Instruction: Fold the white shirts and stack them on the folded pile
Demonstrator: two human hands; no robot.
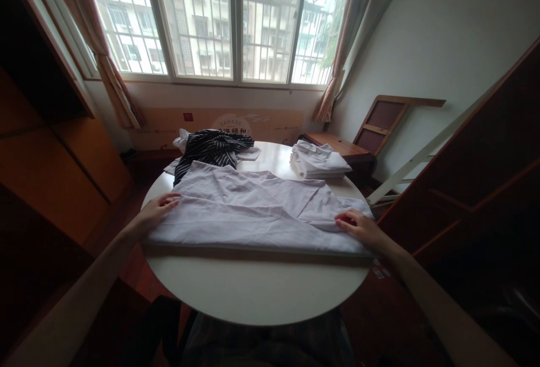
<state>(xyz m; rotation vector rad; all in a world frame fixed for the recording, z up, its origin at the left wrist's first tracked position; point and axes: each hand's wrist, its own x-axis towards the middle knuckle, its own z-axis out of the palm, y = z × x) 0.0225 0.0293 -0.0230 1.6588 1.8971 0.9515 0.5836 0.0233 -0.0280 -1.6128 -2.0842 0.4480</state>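
A white garment [253, 215] lies spread across the round table, with its near part folded over in a long band along the front. At the left end of that fold, my left hand [159, 208] has its fingertips closed on the cloth. My right hand [360, 227] pinches the fold near its right end, thumb and fingers curled together. Creases run over the far part of the garment, whose collar or sleeves I cannot make out.
The white tabletop [261, 288] shows in front of the garment. Behind it sit a heap of black-and-white striped cloth [211, 150] and a stack of folded white shirts [320, 159]. A wooden chair [379, 125] stands beyond, by the right wall. The window [232, 24] is at the back.
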